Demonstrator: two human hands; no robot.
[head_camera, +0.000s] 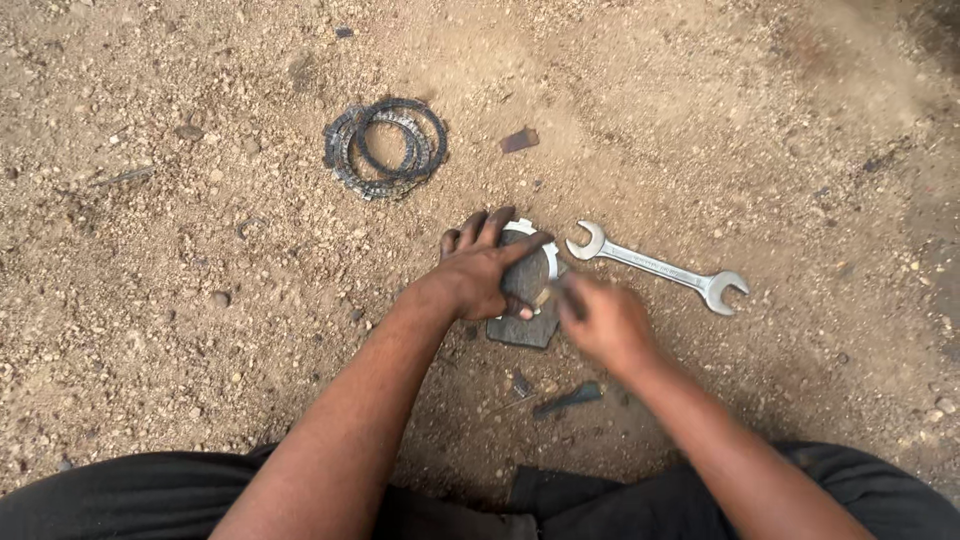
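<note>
**Ring pinned flat, both hands on it**

The metal ring (540, 250) lies on a dark flat slab (525, 325) on the dirt ground. The left hand (480, 272) presses it from the left, grip clamped over it; the right hand (600, 320) (blurred) meets its right edge, grip unclear. A spanner (655, 267) lies just right.

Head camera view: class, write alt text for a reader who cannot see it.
A person's left hand presses a round metal ring onto a dark flat block on sandy ground, while the blurred right hand works at its edge. A double-ended spanner lies right; stacked dark toothed rings lie beyond.
</note>
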